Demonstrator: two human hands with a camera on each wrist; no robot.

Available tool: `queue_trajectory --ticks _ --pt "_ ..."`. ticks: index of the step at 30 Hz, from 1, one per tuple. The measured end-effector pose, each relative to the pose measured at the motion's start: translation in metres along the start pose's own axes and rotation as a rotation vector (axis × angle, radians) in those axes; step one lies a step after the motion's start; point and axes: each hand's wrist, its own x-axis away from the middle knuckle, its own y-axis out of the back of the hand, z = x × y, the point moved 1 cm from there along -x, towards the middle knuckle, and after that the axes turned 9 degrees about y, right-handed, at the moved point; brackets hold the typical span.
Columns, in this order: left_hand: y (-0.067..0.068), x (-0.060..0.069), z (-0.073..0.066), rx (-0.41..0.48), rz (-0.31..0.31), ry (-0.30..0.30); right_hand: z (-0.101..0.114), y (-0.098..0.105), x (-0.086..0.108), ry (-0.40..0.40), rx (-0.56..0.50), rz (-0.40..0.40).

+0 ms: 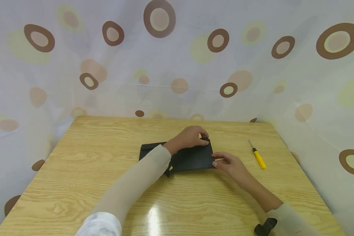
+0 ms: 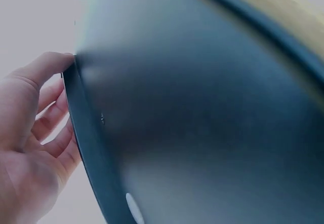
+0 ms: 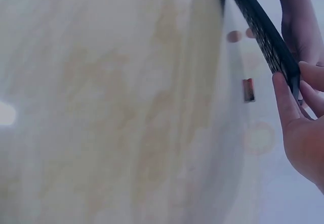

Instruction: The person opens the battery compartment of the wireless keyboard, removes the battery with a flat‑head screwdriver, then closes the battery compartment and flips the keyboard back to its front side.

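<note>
A flat black device (image 1: pixel 191 159) lies lengthwise across the middle of the table; its exact kind cannot be made out. Its broad smooth face (image 2: pixel 202 107) carries a pale oval pad (image 2: pixel 134 208) near one edge. A fine grid pattern shows on the device's other side (image 3: pixel 263 39) in the right wrist view. My left hand (image 1: pixel 191 136) reaches over the device and pinches its far right corner between thumb and fingers. With thumb and fingertips, my right hand (image 1: pixel 231 165) grips the near right corner. My left forearm hides part of the device's left half.
A screwdriver (image 1: pixel 259 159) with a yellow handle lies to the right of the device. The wooden table (image 1: pixel 76 170) meets a patterned cloth (image 1: pixel 177 65) at the back and sides. A black wrist camera (image 1: pixel 265 226) sits on my right sleeve.
</note>
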Motion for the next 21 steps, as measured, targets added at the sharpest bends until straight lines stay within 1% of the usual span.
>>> queue_trajectory --ticks 3,10,15,19,21 --pt "0.017 0.005 -0.003 0.049 -0.033 0.001 0.013 0.004 -0.001 0.027 -0.041 -0.02" --pt "0.055 0.019 -0.011 0.162 -0.128 -0.004 0.045 0.01 -0.006 0.169 -0.114 -0.067" --pt "0.076 0.032 -0.014 0.271 -0.209 -0.023 0.07 0.013 -0.008 0.246 -0.092 -0.105" --pt "0.089 0.039 -0.017 0.336 -0.28 -0.056 0.09 0.015 -0.009 0.304 -0.075 -0.137" --pt "0.095 0.043 -0.018 0.368 -0.308 -0.057 0.1 0.016 -0.009 0.329 -0.075 -0.149"
